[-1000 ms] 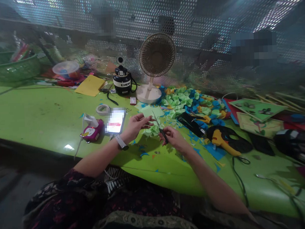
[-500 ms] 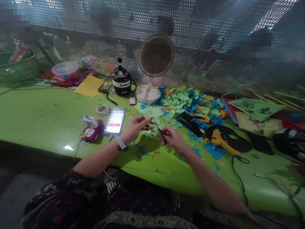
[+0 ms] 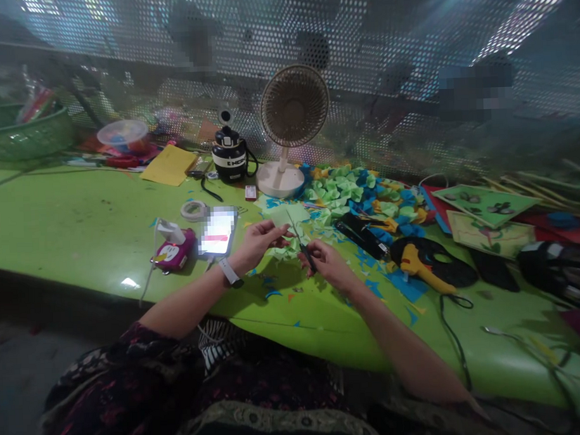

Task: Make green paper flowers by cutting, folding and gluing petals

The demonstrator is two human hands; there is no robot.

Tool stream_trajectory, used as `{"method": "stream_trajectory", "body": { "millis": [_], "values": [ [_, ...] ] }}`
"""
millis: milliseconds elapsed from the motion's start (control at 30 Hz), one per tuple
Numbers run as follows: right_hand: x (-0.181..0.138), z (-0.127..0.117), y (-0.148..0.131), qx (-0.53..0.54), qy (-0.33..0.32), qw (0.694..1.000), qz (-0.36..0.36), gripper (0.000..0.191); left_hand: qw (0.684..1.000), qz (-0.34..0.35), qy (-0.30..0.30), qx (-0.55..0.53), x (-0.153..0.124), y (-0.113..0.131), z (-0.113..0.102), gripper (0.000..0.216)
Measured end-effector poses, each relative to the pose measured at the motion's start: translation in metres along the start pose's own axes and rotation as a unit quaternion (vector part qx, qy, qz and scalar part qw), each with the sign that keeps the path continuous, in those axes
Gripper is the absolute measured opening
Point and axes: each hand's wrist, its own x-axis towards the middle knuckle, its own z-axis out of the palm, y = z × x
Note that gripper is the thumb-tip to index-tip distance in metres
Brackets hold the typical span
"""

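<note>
Bottle (image 3: 228, 170) reads "EN…", right hand (image 3: 326, 264) grips scissors (image 3: 305, 250), and left hand (image 3: 258, 243) has unclear grip.

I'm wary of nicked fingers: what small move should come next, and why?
Perhaps ease the left hand slightly away from the black-handled metal scissors before any cut: the right hand holds them with the blades close beside the left fingertips.

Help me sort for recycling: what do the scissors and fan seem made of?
Scissors: thin grey blades suggest metal, finish unclear; dark handles, perhaps plastic, are partly hidden. Fan: pale, smooth base suggests satin plastic; grille material unclear.
</note>
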Motion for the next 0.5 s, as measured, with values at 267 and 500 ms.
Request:
{"method": "stream_trajectory", "body": {
  "millis": [267,500],
  "values": [
    [0.0001,-0.0012,0.0020,-0.024,-0.001,1.000,-0.003,0.055,1.000,-0.008,-0.008,0.007,0.0023,-0.0008,-0.0023,0.033],
    [-0.0002,-0.0012,0.0026,-0.041,0.011,0.999,-0.010,0.054,1.000,-0.010,-0.010,-0.001,0.0039,-0.0014,-0.0043,0.036]
  ]
}}
